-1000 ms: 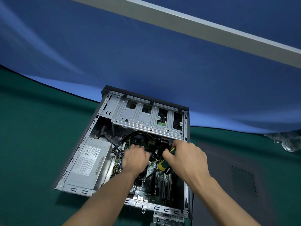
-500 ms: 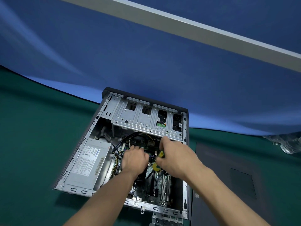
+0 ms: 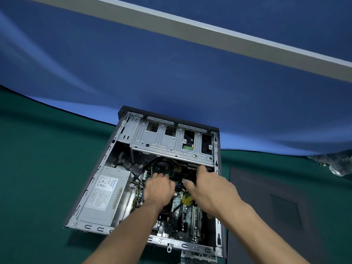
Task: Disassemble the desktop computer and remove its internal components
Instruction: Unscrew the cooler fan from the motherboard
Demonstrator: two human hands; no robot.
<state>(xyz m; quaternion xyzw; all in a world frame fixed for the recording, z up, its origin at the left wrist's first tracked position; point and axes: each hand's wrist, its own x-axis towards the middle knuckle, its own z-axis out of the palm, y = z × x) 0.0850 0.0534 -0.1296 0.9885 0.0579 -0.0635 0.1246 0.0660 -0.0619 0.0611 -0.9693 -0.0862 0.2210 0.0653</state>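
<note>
The open desktop case (image 3: 99,168) lies on its side on the green table. Inside it are the grey power supply (image 3: 106,195), the metal drive cage (image 3: 162,141) and the green motherboard (image 3: 190,216). My left hand (image 3: 158,189) rests on the motherboard beside the black cables (image 3: 152,162), fingers bent down; what they touch is hidden. My right hand (image 3: 211,189) reaches to the board just below the drive cage. It holds a yellow-green screwdriver (image 3: 187,199), whose handle shows under the palm.
The dark side panel (image 3: 276,206) lies flat on the table right of the case. A crumpled clear plastic bag (image 3: 335,164) sits at the far right edge. A blue cloth backdrop (image 3: 171,73) hangs behind the case.
My right hand has moved forward toward the drive cage, and the screwdriver handle has slid under its palm. The left hand has stayed in place on the board.
</note>
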